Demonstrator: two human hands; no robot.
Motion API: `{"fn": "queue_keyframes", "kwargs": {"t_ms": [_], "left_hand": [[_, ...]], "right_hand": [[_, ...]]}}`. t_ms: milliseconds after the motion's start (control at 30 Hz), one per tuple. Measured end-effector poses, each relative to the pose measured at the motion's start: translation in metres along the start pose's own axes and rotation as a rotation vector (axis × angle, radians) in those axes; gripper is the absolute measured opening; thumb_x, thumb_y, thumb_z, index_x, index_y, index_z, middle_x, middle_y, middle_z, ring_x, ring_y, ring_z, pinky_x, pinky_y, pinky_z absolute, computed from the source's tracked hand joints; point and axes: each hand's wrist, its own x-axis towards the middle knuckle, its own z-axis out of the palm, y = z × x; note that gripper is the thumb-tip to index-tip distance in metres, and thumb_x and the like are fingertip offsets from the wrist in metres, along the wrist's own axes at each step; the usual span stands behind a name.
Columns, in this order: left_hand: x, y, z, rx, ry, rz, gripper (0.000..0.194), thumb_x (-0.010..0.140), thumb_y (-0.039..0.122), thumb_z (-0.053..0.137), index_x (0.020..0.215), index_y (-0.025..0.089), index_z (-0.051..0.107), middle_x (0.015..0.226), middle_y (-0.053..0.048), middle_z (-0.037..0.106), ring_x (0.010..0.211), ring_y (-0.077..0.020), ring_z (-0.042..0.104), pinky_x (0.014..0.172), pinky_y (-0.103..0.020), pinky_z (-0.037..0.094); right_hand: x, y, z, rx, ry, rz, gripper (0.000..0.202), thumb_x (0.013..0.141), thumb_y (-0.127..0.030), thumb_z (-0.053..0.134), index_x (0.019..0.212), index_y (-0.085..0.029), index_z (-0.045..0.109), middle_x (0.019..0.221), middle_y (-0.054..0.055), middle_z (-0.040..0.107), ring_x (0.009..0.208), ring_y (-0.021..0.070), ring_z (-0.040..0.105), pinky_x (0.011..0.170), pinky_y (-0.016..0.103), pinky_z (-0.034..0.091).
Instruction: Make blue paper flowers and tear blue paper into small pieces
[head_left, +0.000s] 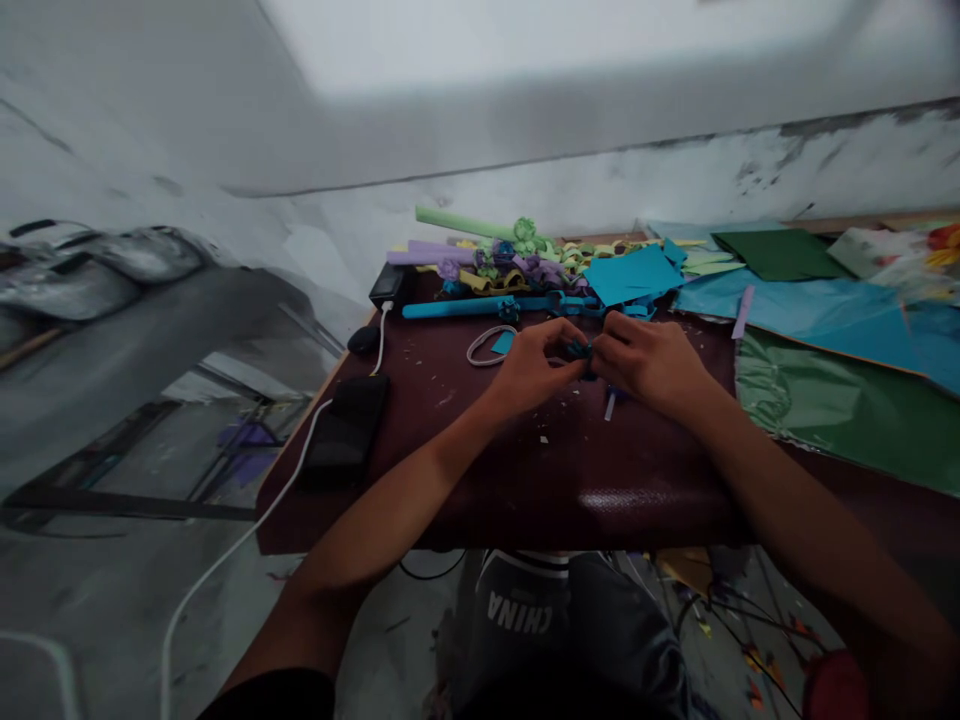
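Pinching a small, dark-blue, papery piece (579,349) between thumb and forefinger of the left hand (531,366), just above the dark maroon, smooth-covered worktop (450,470). Curling the fingers of the right hand (643,362) in against the right side of the piece; not being able to tell whether pinching there, owing to hidden fingertips. Noting a pale, narrow strip (610,406) lying just on the near side of the right hand, and a beige, looped band (470,352) lying near the left hand, together with a small, flat, blue paper scrap (503,343). Seeing a long, bright-blue tube (457,307) resting beyond the hands, in front of heaped green, purple and yellow paper strips (536,268). Recording a flat, bright-blue sheet (634,273) beyond the right hand. Logging a black, rectangular box (345,430) toward the left edge, beside a white cable (289,487).
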Motion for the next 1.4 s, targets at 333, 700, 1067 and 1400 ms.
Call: {"fn": "queue_keyframes", "kwargs": {"t_ms": [333, 700, 1067, 1400], "left_hand": [[0.000, -0.002, 0.001, 0.071, 0.080, 0.003, 0.020, 0.086, 0.006, 0.080, 0.103, 0.017, 0.079, 0.091, -0.002, 0.081, 0.085, -0.0136, 0.077, 0.075, -0.022, 0.058], [-0.003, 0.002, 0.008, 0.142, 0.141, 0.067, 0.019, 0.088, 0.007, 0.077, 0.104, 0.019, 0.078, 0.094, -0.002, 0.084, 0.088, -0.0156, 0.080, 0.079, -0.025, 0.063], [-0.002, -0.004, 0.002, 0.007, 0.091, 0.052, 0.014, 0.092, 0.016, 0.081, 0.104, 0.019, 0.076, 0.096, -0.002, 0.082, 0.089, -0.0145, 0.081, 0.082, -0.025, 0.065], [-0.004, -0.004, 0.001, 0.022, 0.065, 0.019, 0.017, 0.091, 0.015, 0.085, 0.106, 0.019, 0.078, 0.094, -0.003, 0.083, 0.088, -0.0155, 0.080, 0.082, -0.027, 0.065]], "right_hand": [[0.000, 0.004, 0.001, -0.061, -0.028, -0.106, 0.026, 0.117, -0.018, 0.057, 0.099, -0.016, 0.076, 0.104, 0.011, 0.074, 0.087, 0.0205, 0.059, 0.069, 0.035, 0.024], [0.000, 0.004, 0.001, -0.022, -0.030, -0.138, 0.026, 0.114, -0.013, 0.055, 0.098, -0.017, 0.075, 0.104, 0.011, 0.074, 0.088, 0.0219, 0.060, 0.068, 0.038, 0.025], [-0.002, 0.018, 0.010, 0.372, 0.068, 0.008, 0.029, 0.113, -0.035, 0.060, 0.108, -0.016, 0.082, 0.107, 0.012, 0.070, 0.086, 0.0226, 0.067, 0.076, 0.036, 0.043], [0.004, 0.000, -0.004, 0.082, -0.093, 0.065, 0.027, 0.113, -0.020, 0.051, 0.106, -0.016, 0.076, 0.110, 0.016, 0.074, 0.082, 0.0246, 0.063, 0.069, 0.038, 0.032]]}}
